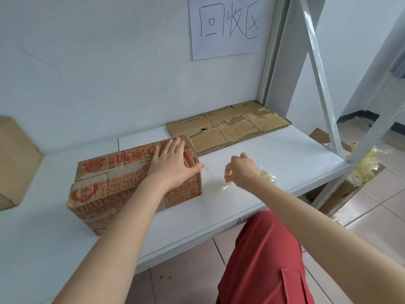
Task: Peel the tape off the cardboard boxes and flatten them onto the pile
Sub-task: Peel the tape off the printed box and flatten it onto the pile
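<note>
A brown cardboard box (pixel 105 183) with red print lies on the white shelf (pixel 274 154), left of centre. My left hand (pixel 173 163) rests flat on its right top corner, fingers straight, thumb over the edge. My right hand (pixel 240 170) hovers just right of the box with curled fingers, holding a crumpled strip of clear tape (pixel 266 175) that trails beside and under the hand. Flattened cardboard (pixel 228 126) lies at the back right of the shelf against the wall.
A paper sign (pixel 225 25) with handwriting hangs on the wall. Metal shelf posts (pixel 320 73) rise at the right. On the tiled floor to the right stands a cardboard box (pixel 341 194) holding wads of yellowish tape (pixel 370 161). Another box corner (pixel 15 161) shows at far left.
</note>
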